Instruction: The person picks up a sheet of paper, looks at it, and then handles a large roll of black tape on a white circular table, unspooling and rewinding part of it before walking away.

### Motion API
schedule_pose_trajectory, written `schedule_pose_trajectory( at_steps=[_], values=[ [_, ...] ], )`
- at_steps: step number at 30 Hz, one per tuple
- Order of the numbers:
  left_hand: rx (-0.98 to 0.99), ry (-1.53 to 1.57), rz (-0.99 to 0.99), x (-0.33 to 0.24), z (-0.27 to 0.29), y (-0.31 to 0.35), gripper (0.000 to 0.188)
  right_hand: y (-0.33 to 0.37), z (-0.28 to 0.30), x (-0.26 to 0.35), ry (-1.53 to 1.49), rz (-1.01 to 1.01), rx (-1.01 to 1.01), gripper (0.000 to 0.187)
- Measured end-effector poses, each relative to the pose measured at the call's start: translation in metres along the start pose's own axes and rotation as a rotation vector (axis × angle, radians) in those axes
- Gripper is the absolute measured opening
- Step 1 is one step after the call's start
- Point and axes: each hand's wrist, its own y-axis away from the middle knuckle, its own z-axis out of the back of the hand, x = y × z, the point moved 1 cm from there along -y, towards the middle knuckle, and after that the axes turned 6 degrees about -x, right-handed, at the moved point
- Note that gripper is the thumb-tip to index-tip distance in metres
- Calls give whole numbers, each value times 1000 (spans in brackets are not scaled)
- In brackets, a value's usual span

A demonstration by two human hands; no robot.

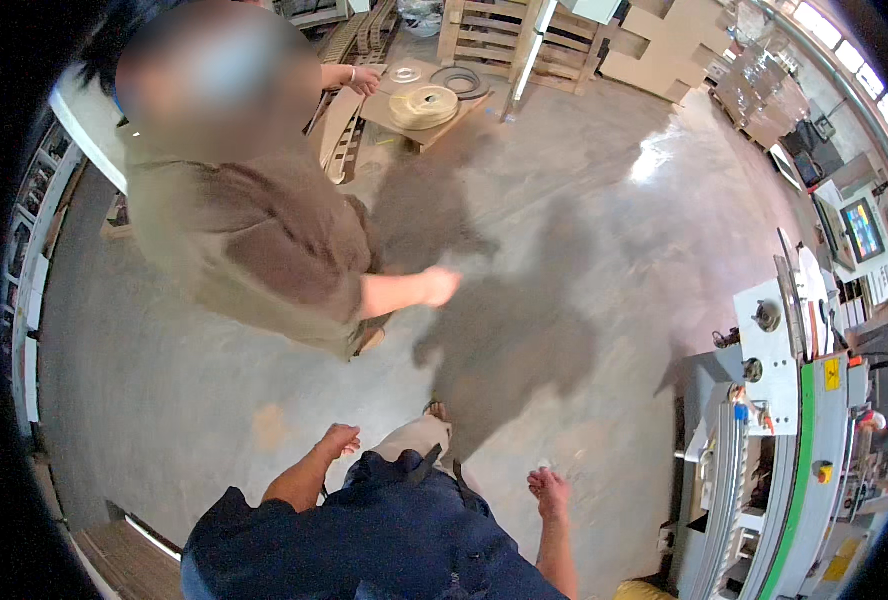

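Note:
My left hand [340, 440] hangs in front of me at the left, its fingers curled in loosely, and no object shows in it. Further right, my right hand [549, 490] is held low over the grey concrete floor [604, 400]. Its fingers bend inward and I see nothing in them. Neither hand touches anything. Nearest to my left hand is my own light trouser leg [414, 440], stepping forward. A co-worker in a brown shirt [254, 220] stands close ahead on the left, one arm [394, 292] out toward the middle.
A long machine with a green strip [802, 470] runs along the right, near a monitor [862, 228]. Far ahead stand wooden pallets [484, 38], cardboard sheets [664, 50] and a coil of pale banding [424, 107] on a board. Shelving [26, 290] lines the left.

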Motion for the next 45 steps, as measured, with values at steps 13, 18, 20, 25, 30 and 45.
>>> schedule_pose_trajectory(
  at_steps=[13,18,20,25,30,45],
  values=[
    [41,228,-340,-241,-77,-10,17,-133,-45,84,99,-212,133,17],
    [-4,175,-387,-233,-71,-41,24,-193,-76,146,187,-155,203,24],
    [-30,180,-273,-201,-45,-91,29,-216,-110,180,328,-88,143,24],
    [153,222,127,-231,-10,-143,29,-270,-161,217,399,95,-1,20],
    [226,98,207,-355,42,-217,30,-236,-234,232,20,19,-138,23],
    [345,-189,-308,-815,-237,-341,26,-234,-242,205,-62,-273,-377,23]
  ],
)
